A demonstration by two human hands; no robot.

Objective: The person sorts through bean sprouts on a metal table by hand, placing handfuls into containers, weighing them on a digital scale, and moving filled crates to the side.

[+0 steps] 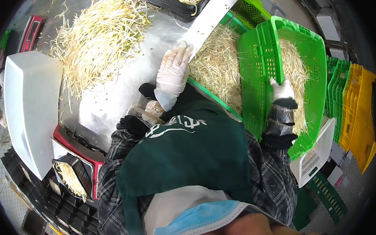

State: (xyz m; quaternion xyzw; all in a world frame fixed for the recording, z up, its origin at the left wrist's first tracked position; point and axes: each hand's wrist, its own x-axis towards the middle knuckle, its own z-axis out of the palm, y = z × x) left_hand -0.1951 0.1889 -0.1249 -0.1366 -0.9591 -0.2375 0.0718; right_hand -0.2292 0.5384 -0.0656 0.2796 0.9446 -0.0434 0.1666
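Observation:
My left hand (173, 70), in a whitish glove, holds nothing visible; its fingers are extended beside the raised metal edge of the steel table (111, 105). A large heap of bean sprouts (104, 39) lies on that table, up and to the left of it. On the right, my right hand (282, 89), also gloved, grips the rim of a green perforated plastic basket (258, 62). This basket is tilted and has sprouts (293, 61) inside. Between the basket and the table, more thin sprouts (220, 64) fill another green container (215, 98).
Stacked black trays (182, 7) with sprouts stand at the table's top. At left are a white bin (34, 109), a red scale (76, 142) bearing a sprout-filled black tray (79, 168), and another scale (30, 33). Green (338, 90) and yellow crates (358, 108) stand far right.

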